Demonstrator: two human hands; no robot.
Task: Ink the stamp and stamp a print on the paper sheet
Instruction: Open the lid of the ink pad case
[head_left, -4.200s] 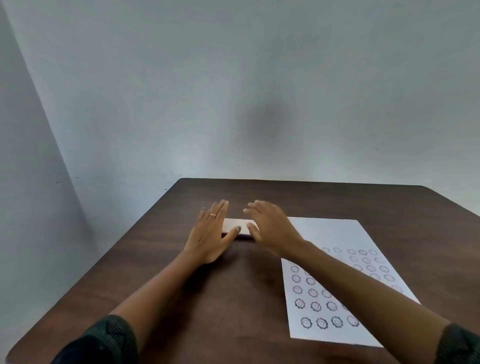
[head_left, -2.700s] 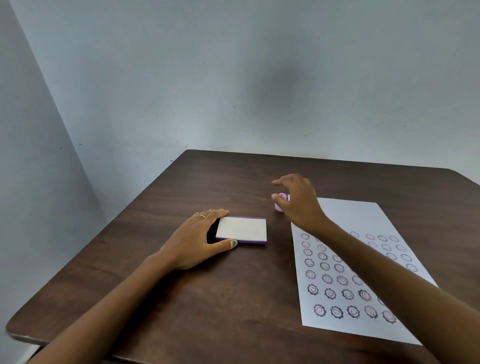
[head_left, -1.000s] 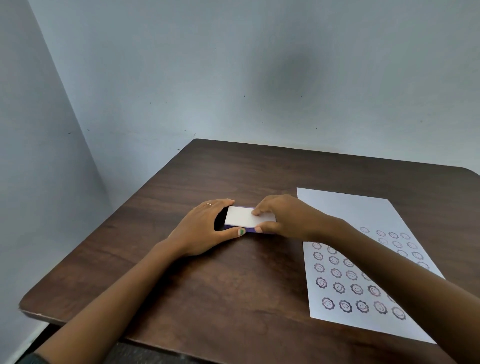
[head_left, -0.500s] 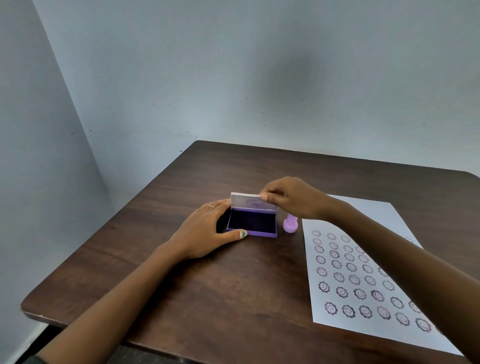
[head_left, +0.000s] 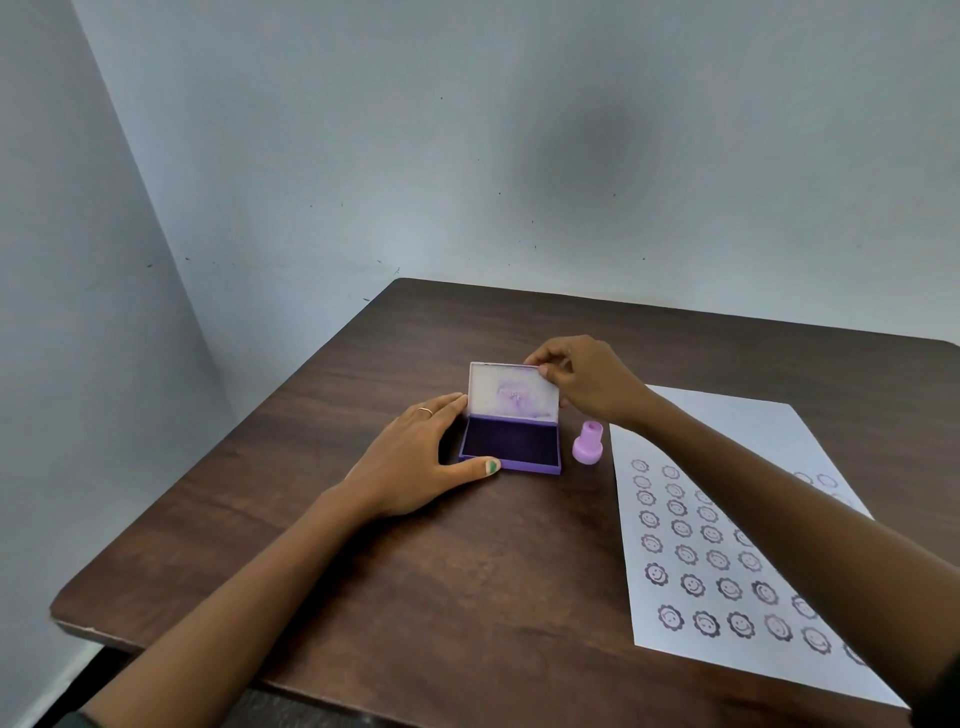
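Observation:
A purple ink pad case (head_left: 511, 447) lies open on the brown table (head_left: 467, 571), its dark pad facing up and its white, ink-stained lid (head_left: 513, 391) standing upright. My left hand (head_left: 415, 462) grips the case's left side, thumb on the front edge. My right hand (head_left: 587, 379) pinches the lid's top right corner. A small pink stamp (head_left: 588, 442) stands on the table just right of the case, untouched. The white paper sheet (head_left: 737, 431), with several rows of smiley flower prints, lies to the right, partly under my right forearm.
The table stands in a corner between two pale blue walls (head_left: 467, 156). Its left edge and near edge (head_left: 156, 639) are close to my left forearm.
My right hand has lifted the ink pad lid from shut to fully upright, uncovering the dark pad. The left hand kept its hold on the case. The stamp stands beside it.

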